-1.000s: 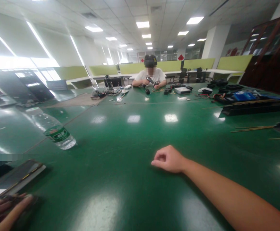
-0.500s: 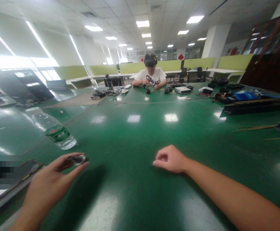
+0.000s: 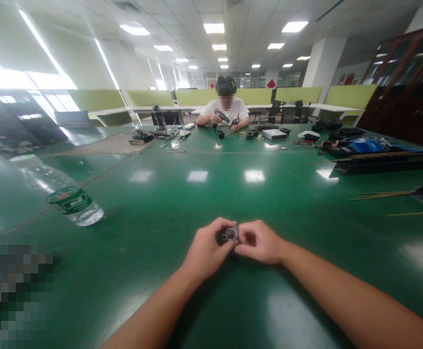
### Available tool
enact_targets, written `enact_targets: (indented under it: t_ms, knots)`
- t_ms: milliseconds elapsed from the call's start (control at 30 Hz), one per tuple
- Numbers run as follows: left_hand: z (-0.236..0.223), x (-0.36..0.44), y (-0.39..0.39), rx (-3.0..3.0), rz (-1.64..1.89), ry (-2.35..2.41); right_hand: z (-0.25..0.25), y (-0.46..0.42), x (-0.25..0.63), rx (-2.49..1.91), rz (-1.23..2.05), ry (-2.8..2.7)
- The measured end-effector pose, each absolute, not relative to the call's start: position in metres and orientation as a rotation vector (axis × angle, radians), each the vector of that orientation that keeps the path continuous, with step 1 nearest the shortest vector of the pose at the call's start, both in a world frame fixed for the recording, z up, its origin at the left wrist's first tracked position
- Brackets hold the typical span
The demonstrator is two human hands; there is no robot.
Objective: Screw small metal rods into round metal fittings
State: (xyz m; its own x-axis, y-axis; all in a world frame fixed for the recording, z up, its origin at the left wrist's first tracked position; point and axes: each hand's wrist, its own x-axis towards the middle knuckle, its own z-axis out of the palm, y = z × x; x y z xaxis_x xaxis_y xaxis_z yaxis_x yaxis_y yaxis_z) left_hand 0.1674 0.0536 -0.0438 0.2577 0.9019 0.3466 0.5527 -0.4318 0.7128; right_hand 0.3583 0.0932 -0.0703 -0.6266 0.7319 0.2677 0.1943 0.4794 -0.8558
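My left hand [image 3: 209,249] grips a small dark round part with a shiny, greyish ring-shaped face [image 3: 230,234] between thumb and fingers, low over the green table [image 3: 160,194]. Right beside it is my right hand [image 3: 260,242], its fingers curled and the thumb pressed towards the index finger. The fingertips of both hands meet or nearly meet at the round part. Whatever the right fingers hold, if anything, is hidden or too small to make out.
On the left stands a clear water bottle [image 3: 71,198] with a green label. A person [image 3: 226,109] sits across the table, holding a dark tool. Black trays [image 3: 386,165], thin rods [image 3: 382,195] and cables lie at the right.
My left hand has swung from the left to the middle with the round part, coming up against my right hand. The right hand has barely moved and stays curled.
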Motion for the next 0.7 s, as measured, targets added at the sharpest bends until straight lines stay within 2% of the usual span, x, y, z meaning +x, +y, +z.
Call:
enact_targets:
  t_ms: [333, 700]
  knots:
    - [-0.0475, 0.1623, 0.0509, 2.063, 1.117, 1.211, -0.0649, 0.0893, 0.3590, -0.754, 1.151, -2.131]
    - [-0.0488, 0.1614, 0.0530, 2.035, 1.050, 1.222, -0.0704, 0.0916, 0.3601, -0.737, 1.156, -2.132]
